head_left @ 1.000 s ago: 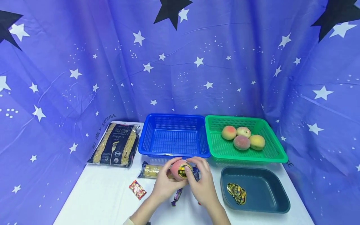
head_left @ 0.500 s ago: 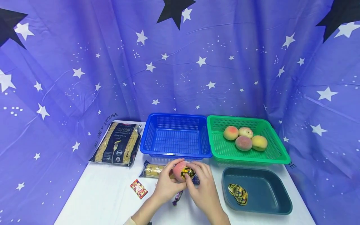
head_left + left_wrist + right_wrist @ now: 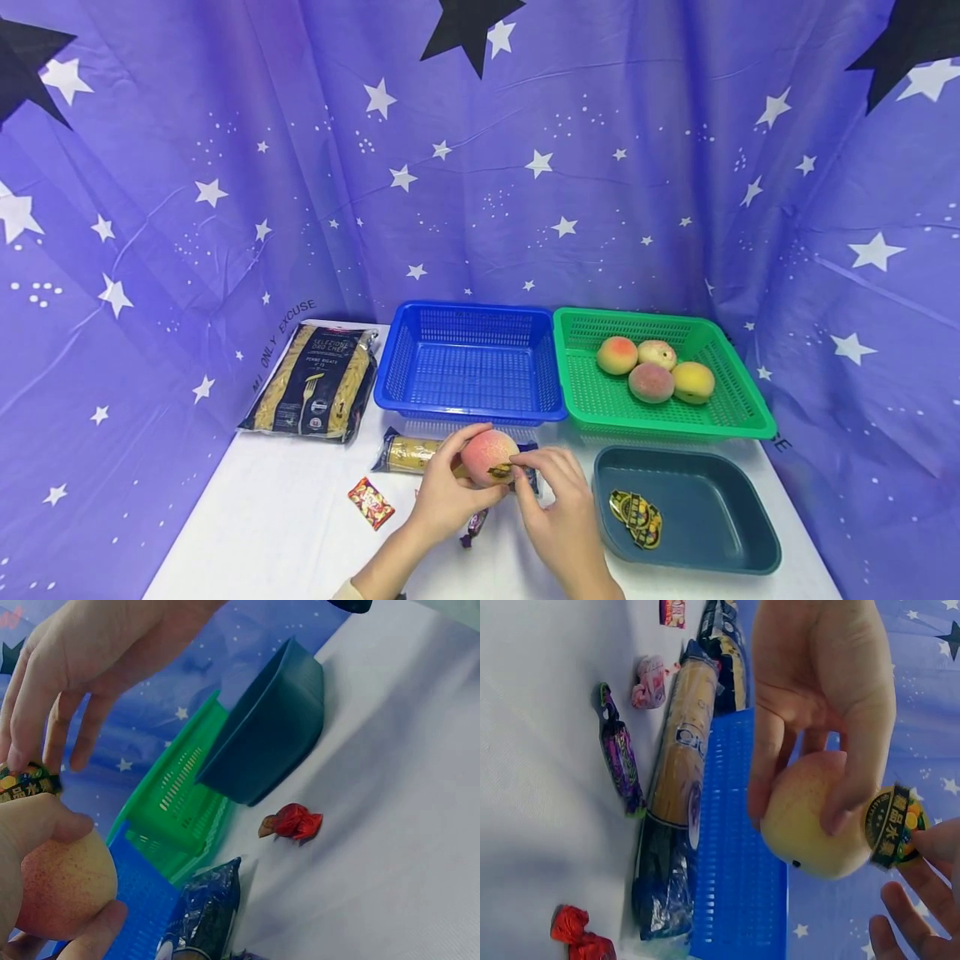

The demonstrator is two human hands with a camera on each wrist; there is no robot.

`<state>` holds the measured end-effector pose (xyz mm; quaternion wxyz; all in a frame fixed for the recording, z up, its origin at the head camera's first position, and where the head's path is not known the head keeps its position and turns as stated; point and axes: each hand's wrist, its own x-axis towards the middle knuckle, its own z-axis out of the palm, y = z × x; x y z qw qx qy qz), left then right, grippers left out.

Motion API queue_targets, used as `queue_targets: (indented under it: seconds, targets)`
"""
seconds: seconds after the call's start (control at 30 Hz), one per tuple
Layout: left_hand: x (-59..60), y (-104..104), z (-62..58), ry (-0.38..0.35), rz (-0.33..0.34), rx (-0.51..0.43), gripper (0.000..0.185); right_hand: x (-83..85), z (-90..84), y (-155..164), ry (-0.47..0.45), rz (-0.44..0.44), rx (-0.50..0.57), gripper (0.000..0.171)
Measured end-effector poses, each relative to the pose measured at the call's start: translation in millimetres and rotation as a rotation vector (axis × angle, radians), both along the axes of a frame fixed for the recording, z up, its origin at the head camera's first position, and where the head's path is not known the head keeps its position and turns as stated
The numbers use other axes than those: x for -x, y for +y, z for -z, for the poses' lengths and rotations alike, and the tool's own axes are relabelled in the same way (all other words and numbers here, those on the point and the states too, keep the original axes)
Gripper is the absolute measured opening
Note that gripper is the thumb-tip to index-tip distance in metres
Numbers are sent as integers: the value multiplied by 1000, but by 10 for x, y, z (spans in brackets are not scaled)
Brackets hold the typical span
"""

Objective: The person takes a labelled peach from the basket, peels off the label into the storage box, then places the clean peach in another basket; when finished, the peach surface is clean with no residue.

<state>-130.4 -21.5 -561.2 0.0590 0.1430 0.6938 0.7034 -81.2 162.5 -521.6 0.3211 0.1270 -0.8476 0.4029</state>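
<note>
My left hand (image 3: pixel 442 493) grips a pink-and-yellow peach (image 3: pixel 484 452) over the middle of the table, fingers and thumb curled round it. At the peach's right side, my right hand (image 3: pixel 564 518) pinches a round black-and-gold fruit sticker (image 3: pixel 895 827) between thumb and finger. In the right wrist view the sticker stands out from the peach and overlaps its edge. Several similar stickers (image 3: pixel 637 518) lie in the left part of a dark teal tray (image 3: pixel 720 525), right of my hands. Several more peaches (image 3: pixel 651 382) sit together in a green basket (image 3: pixel 675 430).
A blue basket (image 3: pixel 465 410) stands behind my hands, left of the green one. At the back left lies a penne bag (image 3: pixel 318 383). A long pasta pack (image 3: pixel 408 455), red packet (image 3: pixel 371 503), purple candy (image 3: pixel 474 527), pink candy (image 3: pixel 649 682) and red candy (image 3: pixel 292 823) lie nearby.
My right hand has moved rightward from the peach's face, its fingers now pinching the sticker, which has shifted from the front of the peach to its right edge. My left hand keeps holding the peach.
</note>
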Motion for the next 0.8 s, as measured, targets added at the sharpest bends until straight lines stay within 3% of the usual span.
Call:
queue_targets:
  seconds: [0.1, 0.33, 0.6, 0.8]
  targets:
    - [-7, -4, -4, -7, -3, 5, 90, -36, -25, 42, -44, 9, 35, 30]
    - [-10, 1, -7, -15, -18, 4, 92, -90, -141, 282, -266, 36, 162, 24]
    - [-8, -6, -19, -32, -33, -17, 92, -56, -296, 819, -432, 78, 48, 15]
    - [-11, -29, -40, -45, -45, -24, 92, 51, -372, 1328, -607, 7, -12, 14]
